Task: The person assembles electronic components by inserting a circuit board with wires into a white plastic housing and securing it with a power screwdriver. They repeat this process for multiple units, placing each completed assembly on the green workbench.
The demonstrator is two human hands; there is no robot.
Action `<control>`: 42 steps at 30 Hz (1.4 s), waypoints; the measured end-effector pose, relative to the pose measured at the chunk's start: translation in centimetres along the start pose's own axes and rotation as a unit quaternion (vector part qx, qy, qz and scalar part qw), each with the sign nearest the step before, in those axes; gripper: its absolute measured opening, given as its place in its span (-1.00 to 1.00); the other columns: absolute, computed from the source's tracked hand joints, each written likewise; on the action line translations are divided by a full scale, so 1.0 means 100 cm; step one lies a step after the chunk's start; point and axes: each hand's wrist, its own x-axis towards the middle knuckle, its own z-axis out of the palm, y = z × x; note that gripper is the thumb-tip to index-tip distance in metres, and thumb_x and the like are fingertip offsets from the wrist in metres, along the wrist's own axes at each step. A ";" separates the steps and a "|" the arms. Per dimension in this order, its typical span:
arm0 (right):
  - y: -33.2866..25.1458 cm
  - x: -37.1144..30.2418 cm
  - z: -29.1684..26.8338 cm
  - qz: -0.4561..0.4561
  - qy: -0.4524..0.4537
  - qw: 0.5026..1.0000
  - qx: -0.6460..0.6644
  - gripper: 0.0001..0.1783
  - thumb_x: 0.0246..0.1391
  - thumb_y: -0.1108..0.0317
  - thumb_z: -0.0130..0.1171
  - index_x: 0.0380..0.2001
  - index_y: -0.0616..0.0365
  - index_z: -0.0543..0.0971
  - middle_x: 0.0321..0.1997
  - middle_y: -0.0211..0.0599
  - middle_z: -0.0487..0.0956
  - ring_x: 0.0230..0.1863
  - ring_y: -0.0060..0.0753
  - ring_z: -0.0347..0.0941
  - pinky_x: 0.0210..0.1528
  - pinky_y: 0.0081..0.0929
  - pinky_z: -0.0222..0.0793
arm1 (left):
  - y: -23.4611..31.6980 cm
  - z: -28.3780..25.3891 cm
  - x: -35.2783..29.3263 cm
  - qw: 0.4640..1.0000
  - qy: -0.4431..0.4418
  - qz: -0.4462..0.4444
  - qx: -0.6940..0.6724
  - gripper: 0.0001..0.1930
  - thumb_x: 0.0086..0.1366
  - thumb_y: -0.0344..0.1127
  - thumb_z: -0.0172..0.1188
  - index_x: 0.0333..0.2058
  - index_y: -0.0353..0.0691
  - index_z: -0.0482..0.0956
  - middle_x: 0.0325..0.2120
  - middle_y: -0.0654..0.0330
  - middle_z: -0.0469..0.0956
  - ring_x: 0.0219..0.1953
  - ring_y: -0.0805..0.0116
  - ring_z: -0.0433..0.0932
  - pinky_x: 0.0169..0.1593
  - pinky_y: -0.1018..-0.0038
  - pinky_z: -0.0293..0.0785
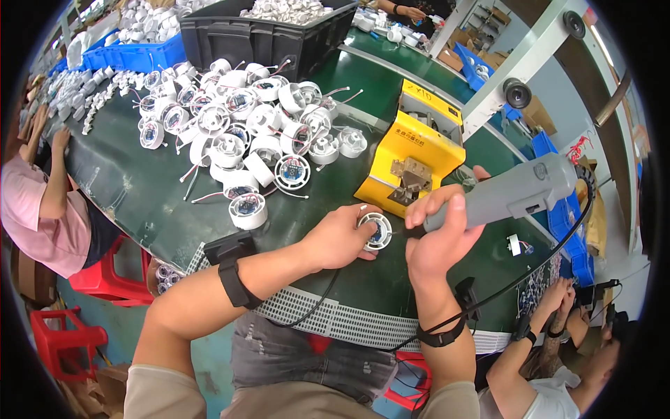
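Observation:
My left hand point(340, 237) grips a round white plastic housing point(377, 231) by its rim, low over the green table, its open side with a small blue circuit board facing up. In my right hand point(444, 230) is a grey electric screwdriver point(513, 187), held almost level with its tip pointing left at the housing. The tip is very close to the housing's right edge; whether they touch I cannot tell. Just beyond both hands stands a yellow screw feeder point(422, 140) with a metal block on its front.
Many similar white housings with wires lie heaped point(241, 122) at the far left. Behind them stand a black crate point(269, 42) and a blue bin point(143, 52) of white parts. The screwdriver's black cable point(551, 255) loops down on the right. Co-workers sit at both sides.

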 end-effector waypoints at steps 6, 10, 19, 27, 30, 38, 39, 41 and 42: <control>0.006 -0.010 0.000 0.024 -0.024 0.998 0.044 -0.39 0.16 0.41 -0.03 0.19 0.35 0.00 -0.56 -0.30 0.39 -0.66 -0.52 0.32 -0.50 -0.55 0.36 | -0.002 0.001 0.003 1.000 0.001 0.011 0.028 -0.64 0.42 -0.39 -0.10 0.13 -0.44 0.30 -0.10 0.06 0.49 -0.16 0.33 0.57 -0.11 0.46 0.64; 0.013 -0.011 -0.005 0.000 -0.048 0.999 0.010 -0.48 0.21 0.35 -0.09 0.19 0.17 0.06 -0.54 -0.32 0.31 -0.65 -0.51 0.29 -0.61 -0.51 0.34 | 0.000 0.002 0.001 0.999 -0.004 0.008 0.031 -0.63 0.42 -0.39 -0.10 0.13 -0.44 0.29 -0.09 0.06 0.48 -0.16 0.33 0.57 -0.11 0.47 0.64; 0.020 -0.013 -0.005 0.019 -0.050 0.999 0.005 -0.48 0.20 0.35 -0.08 0.19 0.16 0.07 -0.53 -0.30 0.32 -0.65 -0.48 0.29 -0.61 -0.49 0.34 | 0.000 0.001 0.001 0.999 -0.001 0.009 0.051 -0.63 0.43 -0.38 -0.10 0.13 -0.45 0.29 -0.07 0.04 0.48 -0.15 0.34 0.57 -0.11 0.47 0.64; 0.015 -0.012 -0.003 0.001 -0.044 0.999 0.005 -0.50 0.21 0.33 -0.10 0.18 0.14 0.08 -0.55 -0.31 0.31 -0.66 -0.49 0.28 -0.62 -0.51 0.31 | 0.004 0.002 -0.002 0.999 0.006 -0.003 0.052 -0.63 0.42 -0.38 -0.09 0.12 -0.45 0.31 -0.10 0.05 0.50 -0.19 0.36 0.58 -0.13 0.47 0.64; 0.018 -0.012 -0.003 0.003 -0.048 0.999 0.006 -0.51 0.21 0.33 -0.10 0.17 0.14 0.09 -0.55 -0.31 0.31 -0.66 -0.49 0.28 -0.62 -0.51 0.31 | -0.002 0.002 0.002 0.999 0.003 0.001 0.041 -0.63 0.42 -0.37 -0.08 0.11 -0.46 0.32 -0.10 0.05 0.50 -0.20 0.36 0.58 -0.14 0.47 0.65; 0.025 -0.015 -0.006 0.007 -0.073 0.997 0.017 -0.51 0.19 0.33 -0.09 0.14 0.17 0.09 -0.54 -0.29 0.30 -0.65 -0.49 0.27 -0.61 -0.49 0.33 | -0.005 0.002 0.004 0.997 0.041 0.036 0.056 -0.63 0.36 -0.40 -0.07 0.08 -0.48 0.37 -0.29 -0.05 0.57 -0.32 0.26 0.66 -0.24 0.46 0.65; 0.026 -0.015 -0.007 -0.002 -0.085 0.996 0.020 -0.51 0.18 0.33 -0.08 0.14 0.18 0.09 -0.53 -0.29 0.30 -0.65 -0.48 0.27 -0.61 -0.49 0.33 | -0.003 0.003 0.004 0.996 0.048 0.034 0.064 -0.64 0.35 -0.40 -0.06 0.07 -0.47 0.38 -0.28 -0.05 0.57 -0.32 0.26 0.66 -0.24 0.46 0.65; 0.027 -0.016 -0.012 -0.014 -0.096 0.995 0.028 -0.51 0.19 0.33 -0.08 0.13 0.19 0.09 -0.52 -0.28 0.32 -0.64 -0.48 0.29 -0.60 -0.49 0.34 | -0.001 0.007 0.005 0.997 0.041 0.034 0.050 -0.65 0.35 -0.41 -0.06 0.05 -0.45 0.40 -0.28 -0.05 0.57 -0.31 0.26 0.65 -0.24 0.47 0.66; 0.027 -0.016 -0.015 -0.021 -0.108 0.993 0.038 -0.52 0.19 0.34 -0.08 0.13 0.20 0.09 -0.50 -0.26 0.34 -0.63 -0.48 0.30 -0.58 -0.50 0.35 | -0.001 0.008 0.005 0.998 0.037 0.031 0.034 -0.66 0.34 -0.42 -0.06 0.04 -0.44 0.43 -0.27 -0.05 0.57 -0.31 0.26 0.65 -0.24 0.47 0.66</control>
